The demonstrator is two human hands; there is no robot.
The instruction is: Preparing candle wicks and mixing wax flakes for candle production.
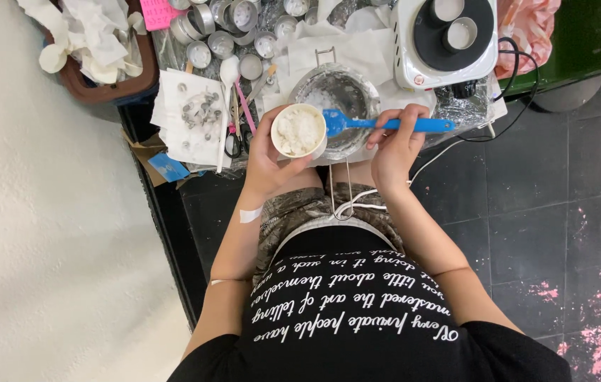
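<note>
Seen from above, low over a cluttered work surface. Left hand (pixel 266 152) wrapped around a small white cup (pixel 299 131) heaped with pale, flaky white stuff, possibly wax, though too fine to tell. Cup held upright, touching the near rim of a metal pot (pixel 336 95) lined with white residue. Right hand (pixel 394 145) closed on the handle of a blue spatula (pixel 378 124), blade end lying over the pot, just beside the cup's rim. Beyond the pot, a white electric hotplate (pixel 444 42) carrying two small round tins on its dark burner, black cord trailing off to the right. To the left, a cluster of empty small metal tins (pixel 223 32), a white paper sheet (pixel 189 117) scattered with tiny metal pieces, and a brown tray (pixel 106 85) stuffed with crumpled tissue.
</note>
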